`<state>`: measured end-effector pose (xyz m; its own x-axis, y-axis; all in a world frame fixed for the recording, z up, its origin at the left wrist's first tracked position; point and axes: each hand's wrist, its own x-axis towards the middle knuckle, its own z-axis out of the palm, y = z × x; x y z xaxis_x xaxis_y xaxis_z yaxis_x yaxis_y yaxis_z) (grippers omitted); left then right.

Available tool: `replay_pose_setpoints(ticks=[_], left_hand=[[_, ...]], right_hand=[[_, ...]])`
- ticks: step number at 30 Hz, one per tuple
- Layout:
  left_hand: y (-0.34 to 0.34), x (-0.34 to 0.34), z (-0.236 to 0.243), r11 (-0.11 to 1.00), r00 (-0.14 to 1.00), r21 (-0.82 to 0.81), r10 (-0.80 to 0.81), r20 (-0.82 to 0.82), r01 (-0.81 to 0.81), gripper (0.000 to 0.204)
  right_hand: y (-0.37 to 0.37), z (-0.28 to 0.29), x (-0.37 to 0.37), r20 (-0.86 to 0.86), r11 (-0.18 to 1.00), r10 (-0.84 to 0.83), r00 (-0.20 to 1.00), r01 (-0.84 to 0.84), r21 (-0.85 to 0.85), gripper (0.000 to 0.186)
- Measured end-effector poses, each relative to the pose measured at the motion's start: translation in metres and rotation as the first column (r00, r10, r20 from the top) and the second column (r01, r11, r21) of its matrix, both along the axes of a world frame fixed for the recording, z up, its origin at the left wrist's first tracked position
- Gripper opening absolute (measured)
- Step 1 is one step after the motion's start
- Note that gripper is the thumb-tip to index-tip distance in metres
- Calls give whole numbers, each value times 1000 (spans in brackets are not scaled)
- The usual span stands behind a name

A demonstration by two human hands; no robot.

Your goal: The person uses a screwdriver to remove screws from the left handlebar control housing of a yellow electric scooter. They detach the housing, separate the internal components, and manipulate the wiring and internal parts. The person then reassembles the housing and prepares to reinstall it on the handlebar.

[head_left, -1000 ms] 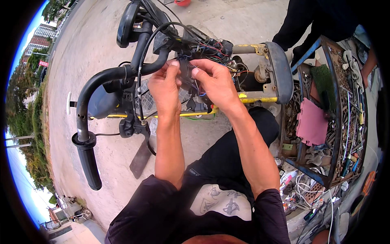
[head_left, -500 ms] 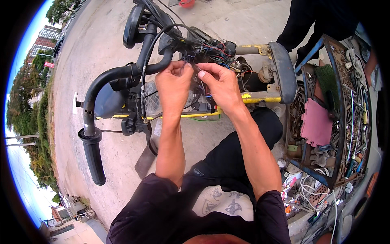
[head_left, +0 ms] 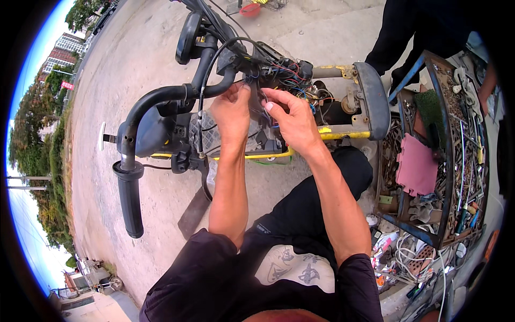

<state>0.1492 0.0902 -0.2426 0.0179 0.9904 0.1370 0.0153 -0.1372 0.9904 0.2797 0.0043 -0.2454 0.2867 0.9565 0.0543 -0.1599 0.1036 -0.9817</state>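
Note:
My left hand (head_left: 230,110) is closed, pinching thin dark wiring (head_left: 252,80) at the steering stem of a stripped scooter with a yellow frame (head_left: 348,132). My right hand (head_left: 289,118) is just to its right, thumb and index finger pinched on a thin wire among the dark cables. The fingertips and what exactly they grip are partly hidden. A tangle of red, blue and black wires (head_left: 284,72) sits beyond my right hand. The black handlebar (head_left: 153,95) with its grip (head_left: 129,206) curves to the left of my left hand.
A metal tool cart (head_left: 440,236) with tools and a pink foam mat (head_left: 416,163) stands at the right, beside heaped cords (head_left: 407,257). Another person's dark-clad legs (head_left: 391,32) are at upper right. A red bowl (head_left: 249,11) lies on the concrete ground (head_left: 107,225) beyond the scooter.
The scooter and both my hands appear shifted to the right in the view. My hands stay pinched at the wiring, with small movements of the fingers.

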Motion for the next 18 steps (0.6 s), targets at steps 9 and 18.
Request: replay_pose_setpoints(ticks=[9, 18], left_hand=[[-14, -5, 14, 999, 986, -26, -29, -163, 25, 31], [-17, -5, 14, 998, 927, 64, 8, -375, 18, 32]], right_hand=[[-31, 9, -1, 58, 999, 40, 997, -38, -25, 45], [-66, -20, -8, -18, 992, -101, 995, 102, 69, 52]])
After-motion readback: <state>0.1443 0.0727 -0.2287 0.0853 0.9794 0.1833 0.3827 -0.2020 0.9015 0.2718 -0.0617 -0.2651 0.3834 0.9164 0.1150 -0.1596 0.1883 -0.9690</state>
